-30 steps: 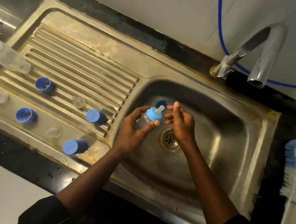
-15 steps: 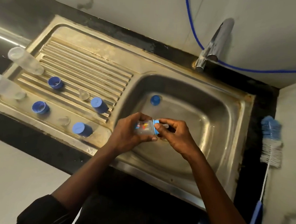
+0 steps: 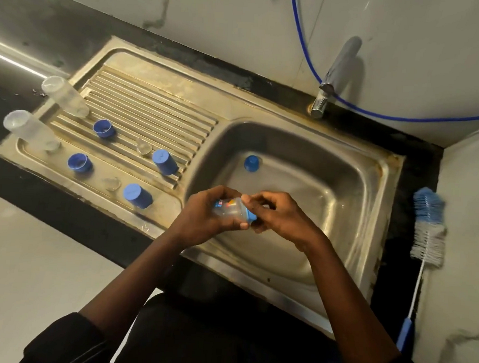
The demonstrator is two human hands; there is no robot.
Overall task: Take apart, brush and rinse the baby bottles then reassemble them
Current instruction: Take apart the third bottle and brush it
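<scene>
Just below the centre of the frame, over the near side of the sink (image 3: 346, 165): a small clear bottle (image 3: 229, 208) on its side, clasped round the body by the left hand (image 3: 202, 215), with the right hand (image 3: 281, 217) fingers (image 3: 259, 199) curled round the blue collar (image 3: 251, 215) at its right end. Teat hidden inside the right hand. Most likely the unscrewing step.

Hold the body firm and still in the left hand. Turn only the collar, in short twists, resetting the fingers between them rather than straining the wrist. Work above the basin, to catch any slipped part beside the blue cap (image 3: 251, 163) at the basin's upper left. Once free, set the pieces on the drainboard (image 3: 153, 97) at the left of the frame, then reach for the brush (image 3: 429, 229) on the worktop at the right edge.
</scene>
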